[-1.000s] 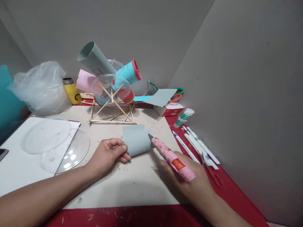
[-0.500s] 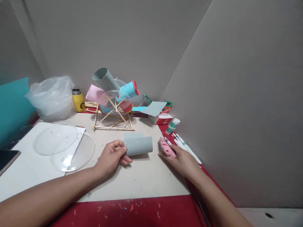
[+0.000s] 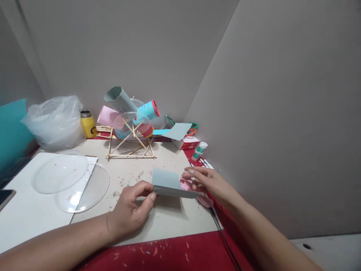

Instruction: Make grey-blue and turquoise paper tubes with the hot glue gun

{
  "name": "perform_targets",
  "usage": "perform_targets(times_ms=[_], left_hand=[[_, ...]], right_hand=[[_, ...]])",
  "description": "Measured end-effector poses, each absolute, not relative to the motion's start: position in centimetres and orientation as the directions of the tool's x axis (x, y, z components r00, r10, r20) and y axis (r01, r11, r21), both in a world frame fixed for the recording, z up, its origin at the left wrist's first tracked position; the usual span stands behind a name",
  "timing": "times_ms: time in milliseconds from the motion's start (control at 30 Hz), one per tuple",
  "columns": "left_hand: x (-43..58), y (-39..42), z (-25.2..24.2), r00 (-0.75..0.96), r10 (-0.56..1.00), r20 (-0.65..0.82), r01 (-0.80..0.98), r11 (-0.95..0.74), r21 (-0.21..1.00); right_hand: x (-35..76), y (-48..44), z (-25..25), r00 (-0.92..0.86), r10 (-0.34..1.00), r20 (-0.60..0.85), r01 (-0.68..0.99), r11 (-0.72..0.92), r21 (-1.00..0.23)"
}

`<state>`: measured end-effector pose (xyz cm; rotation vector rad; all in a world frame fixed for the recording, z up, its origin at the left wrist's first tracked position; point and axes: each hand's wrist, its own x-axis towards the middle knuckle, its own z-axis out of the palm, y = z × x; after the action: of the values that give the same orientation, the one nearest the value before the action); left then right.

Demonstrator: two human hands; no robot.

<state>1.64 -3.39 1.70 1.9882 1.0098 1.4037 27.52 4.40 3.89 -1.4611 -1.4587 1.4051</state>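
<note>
Between thumb and fingertips, my left hand pinches the left edge of a curled sheet of grey-blue paper, held over the pale work board. At the sheet's right end is my right hand, its fingers spread apart. A pink glue gun with a black cord lies under that hand, partly hidden by the paper and the fingers. Beyond the sheet stands a wheel-like model with clear discs, paper tubes such as a grey one, and a wooden stick frame.
Two clear plastic discs overlap on a white sheet at left. A plastic bag and yellow bottle stand at the back. Glue bottles, markers and a red-white box line the right wall.
The grey-blue paper has gone from a rolled tube to a more opened curl, nearer me. My right hand has loosened from the glue gun and moved to the paper's right end.
</note>
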Motion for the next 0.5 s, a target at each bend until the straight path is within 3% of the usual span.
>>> perform_targets(times_ms=[267,400,500], left_hand=[[1.5,-4.1,2.6,0.271,0.532,0.802,0.281,-0.841,0.463],[1.3,-4.0,2.8,0.329,0.457,0.826,0.265,-0.885,0.384],[1.3,-4.2,3.0,0.338,0.455,0.824,0.242,-0.888,0.391]], right_hand=[[25.3,5.0,3.0,-0.188,0.952,-0.241,0.007,-0.244,-0.970],[25.3,5.0,2.7,-0.234,0.946,-0.226,-0.126,-0.260,-0.957],[25.5,4.8,2.7,-0.291,0.930,-0.225,-0.188,-0.287,-0.939]])
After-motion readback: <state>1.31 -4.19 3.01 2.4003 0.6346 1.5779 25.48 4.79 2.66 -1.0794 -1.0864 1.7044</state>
